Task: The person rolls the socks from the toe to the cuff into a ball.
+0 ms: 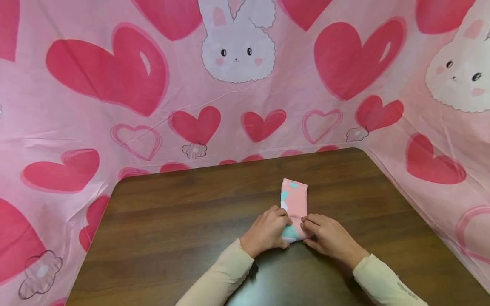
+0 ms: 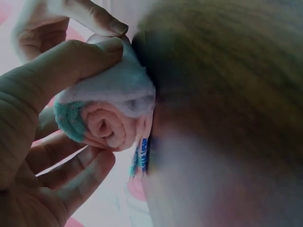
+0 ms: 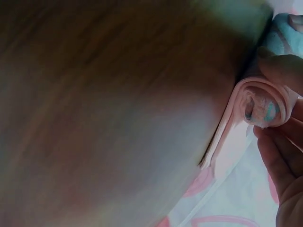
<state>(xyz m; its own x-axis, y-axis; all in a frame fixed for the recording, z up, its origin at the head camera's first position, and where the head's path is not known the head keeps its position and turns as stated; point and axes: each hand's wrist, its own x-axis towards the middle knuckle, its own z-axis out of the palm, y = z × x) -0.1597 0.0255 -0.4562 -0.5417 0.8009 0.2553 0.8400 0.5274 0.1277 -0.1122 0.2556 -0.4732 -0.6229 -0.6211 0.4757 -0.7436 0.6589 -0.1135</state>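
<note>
Pink socks [image 1: 296, 199] with teal and white patches lie on the brown table, rolled up at the near end and flat at the far end. My left hand [image 1: 267, 230] grips the left side of the roll, thumb on the near side and fingers over the top. On the right side, my right hand [image 1: 332, 239] pinches the roll between thumb and fingers. In the left wrist view, the spiral end of the rolled socks [image 2: 109, 126] shows between thumb and fingers. The right wrist view shows the other coiled end of the socks [image 3: 265, 101].
The wooden table [image 1: 183, 212] has a rounded far edge. Behind it and along both sides hangs a pink cloth [image 1: 226, 95] with red hearts and white rabbits. Cream sleeves [image 1: 222, 272] cover both forearms.
</note>
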